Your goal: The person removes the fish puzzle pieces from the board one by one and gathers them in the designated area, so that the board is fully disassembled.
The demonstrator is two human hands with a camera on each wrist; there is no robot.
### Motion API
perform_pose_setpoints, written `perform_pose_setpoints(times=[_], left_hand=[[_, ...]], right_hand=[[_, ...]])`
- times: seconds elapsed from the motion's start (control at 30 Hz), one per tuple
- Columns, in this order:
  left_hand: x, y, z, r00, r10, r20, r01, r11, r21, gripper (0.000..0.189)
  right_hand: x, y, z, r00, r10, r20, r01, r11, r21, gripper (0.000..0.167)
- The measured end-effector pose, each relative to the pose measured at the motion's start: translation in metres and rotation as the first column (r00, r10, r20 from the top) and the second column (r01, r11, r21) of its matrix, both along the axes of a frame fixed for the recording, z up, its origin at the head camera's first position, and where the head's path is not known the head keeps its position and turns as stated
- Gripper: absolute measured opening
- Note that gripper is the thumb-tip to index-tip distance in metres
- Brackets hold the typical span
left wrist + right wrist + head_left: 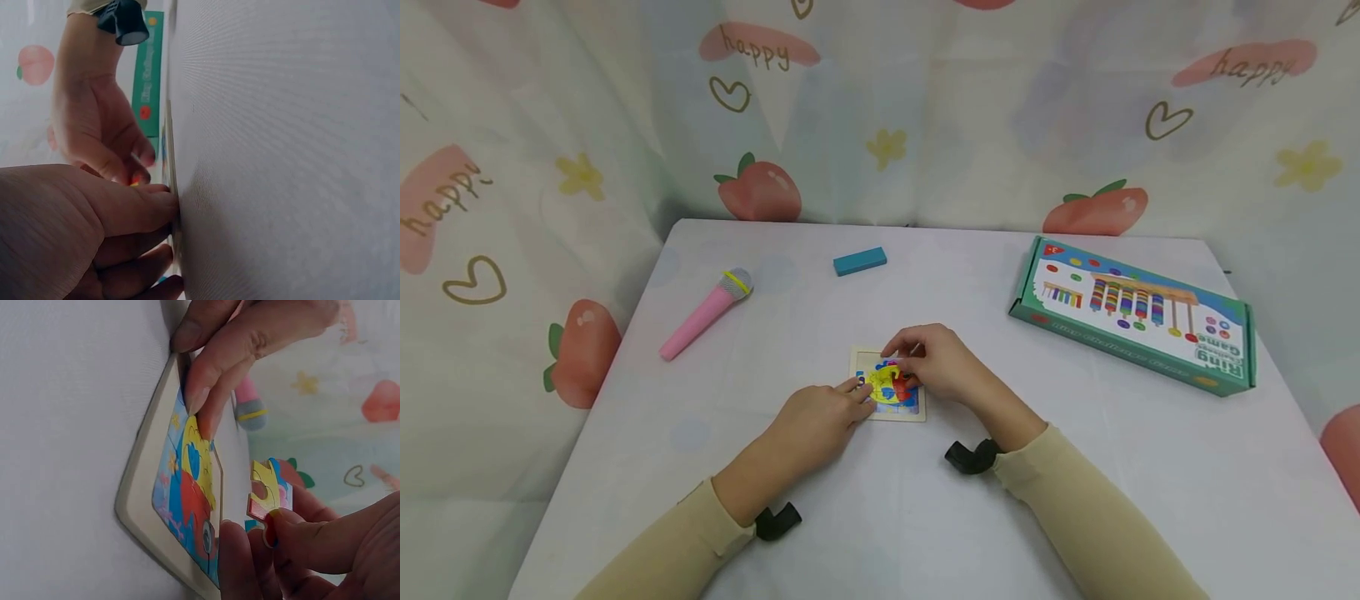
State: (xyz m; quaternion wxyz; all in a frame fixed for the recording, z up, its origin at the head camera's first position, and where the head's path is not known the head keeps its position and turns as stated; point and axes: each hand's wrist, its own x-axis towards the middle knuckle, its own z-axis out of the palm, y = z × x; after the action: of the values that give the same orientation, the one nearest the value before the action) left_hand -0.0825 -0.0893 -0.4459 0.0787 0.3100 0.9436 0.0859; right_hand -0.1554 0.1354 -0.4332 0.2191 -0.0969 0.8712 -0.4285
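A small jigsaw puzzle in a pale wooden frame lies on the table between both hands. In the right wrist view its assembled part shows yellow, red and blue, with a gap on the far side. My left hand rests its fingertips on the puzzle's left part, its thumb at the frame's edge. Above the puzzle, my right hand pinches a puzzle piece, yellow, red and blue, between thumb and fingers. The piece is raised and tilted, apart from the frame.
A pink toy microphone lies at the left of the white table. Near the back edge is a blue block. A green ring game box lies at the back right. A patterned curtain hangs behind.
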Motion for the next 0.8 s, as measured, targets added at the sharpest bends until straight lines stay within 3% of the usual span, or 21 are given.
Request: perform_pose_setpoints(times=[0.17, 0.47, 0.8], left_hand=[[0.0, 0.001, -0.001, 1.0, 0.003, 0.014, -0.003, 1.0, -0.01, 0.033], [0.001, 0.001, 0.0, 1.0, 0.006, 0.019, -0.006, 1.0, -0.02, 0.034], [0.002, 0.001, 0.0, 1.0, 0.013, 0.01, -0.013, 1.0, -0.012, 0.034]], right_hand=[[-0.002, 0.02, 0.005, 0.998, -0.016, -0.054, 0.019, 0.999, 0.051, 0.018], [-0.004, 0.068, 0.012, 0.997, -0.082, -0.002, 0.082, 0.992, 0.092, 0.016], [-0.007, 0.118, 0.014, 0.995, -0.097, -0.034, 0.102, 0.978, 0.182, 0.017]])
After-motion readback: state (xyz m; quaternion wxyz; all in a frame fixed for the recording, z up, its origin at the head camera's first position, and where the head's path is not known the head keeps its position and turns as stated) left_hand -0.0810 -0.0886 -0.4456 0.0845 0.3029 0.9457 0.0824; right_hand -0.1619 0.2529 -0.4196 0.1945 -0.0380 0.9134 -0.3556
